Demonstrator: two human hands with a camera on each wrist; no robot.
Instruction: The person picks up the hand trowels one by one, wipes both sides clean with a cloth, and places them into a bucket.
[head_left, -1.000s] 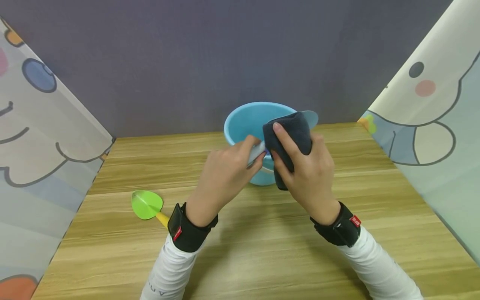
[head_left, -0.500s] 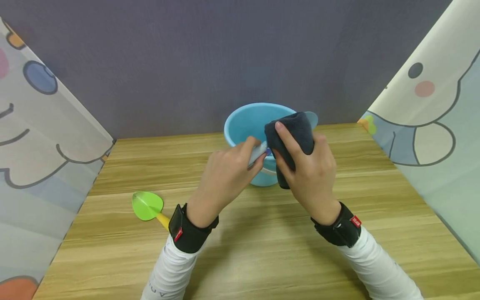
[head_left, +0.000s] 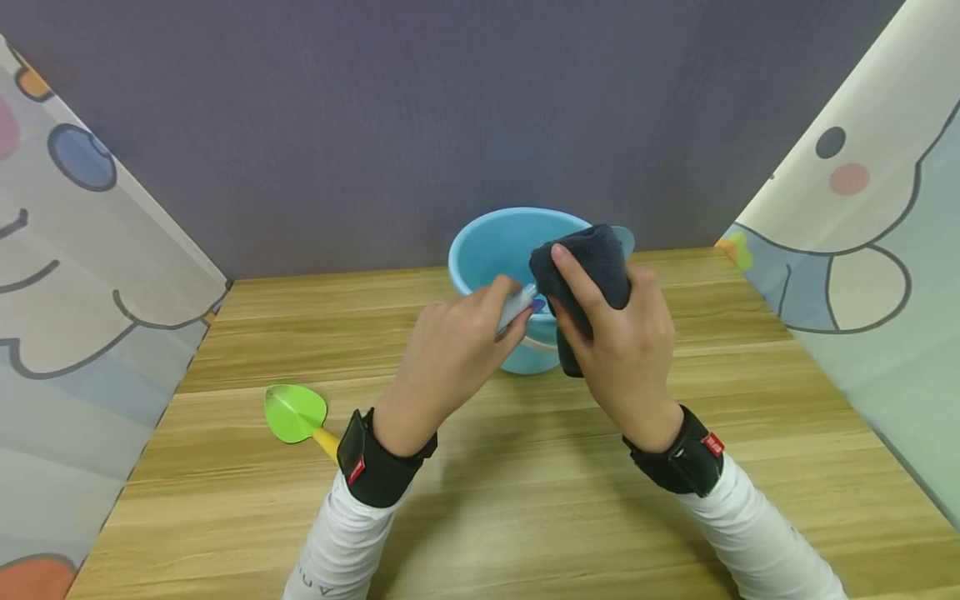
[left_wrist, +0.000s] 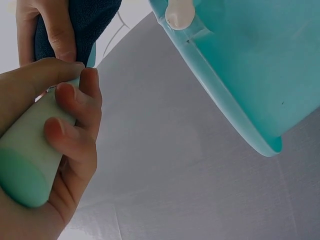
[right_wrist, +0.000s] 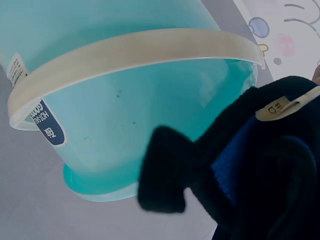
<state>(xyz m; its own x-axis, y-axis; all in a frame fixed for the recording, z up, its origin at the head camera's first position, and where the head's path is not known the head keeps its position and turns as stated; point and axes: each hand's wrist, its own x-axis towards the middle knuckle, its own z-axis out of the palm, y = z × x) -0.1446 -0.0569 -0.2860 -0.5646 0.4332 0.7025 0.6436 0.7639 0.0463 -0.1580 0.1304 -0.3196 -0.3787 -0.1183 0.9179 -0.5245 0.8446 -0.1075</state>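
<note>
My left hand (head_left: 453, 337) grips the pale handle (left_wrist: 42, 127) of a tool, its green butt end showing in the left wrist view. The tool's middle is hidden behind a dark blue cloth (head_left: 588, 271). A rounded, pale blue end (head_left: 624, 239) pokes out past the cloth's right side. With my right hand (head_left: 618, 342) I hold the folded cloth, the index finger and thumb pressing on its near face. A small purple bit (head_left: 538, 306) shows between the left fingertips and the cloth. Both hands are over the near side of a light blue bucket (head_left: 480, 250).
A trowel with a green blade (head_left: 294, 412) and yellow handle lies on the wooden table (head_left: 517, 517), left of my left wrist. The bucket has a white carrying handle (right_wrist: 150, 46). Behind it stands a dark grey wall (head_left: 337, 142); cartoon-printed panels (head_left: 862, 208) flank the table.
My right hand and the cloth have shifted slightly right, away from the left fingertips, uncovering more of the purple bit. The left hand keeps its grip nearly in place.
</note>
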